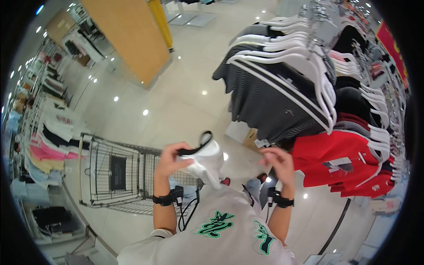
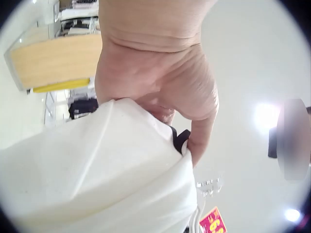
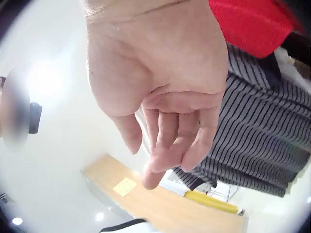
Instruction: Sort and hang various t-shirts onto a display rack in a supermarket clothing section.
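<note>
Our left hand (image 1: 174, 160) had the white fabric garment with black trim (image 1: 206, 159) pinched, up in front of our chest! Our right hand (image 1: 279, 164), relaxed and holding nothing, hovered near the dark striped shirts on white hangers (image 1: 269, 97), right of the wire shopping cart (image 1: 128, 174).

The person wears a pale, off-white T-shirt (image 1: 176, 249) with two black graphics (image 1: 215, 224) outlined in bright green and a thin dark stripe on the left sleeve (image 1: 161, 233). Each wrist has a black strap (image 1: 164, 200) carrying a small black device (image 1: 178, 193) with dark cables (image 1: 190, 215). Below are light blue trousers (image 1: 188, 191) and partly visible reddish shoes (image 1: 226, 181).
</note>
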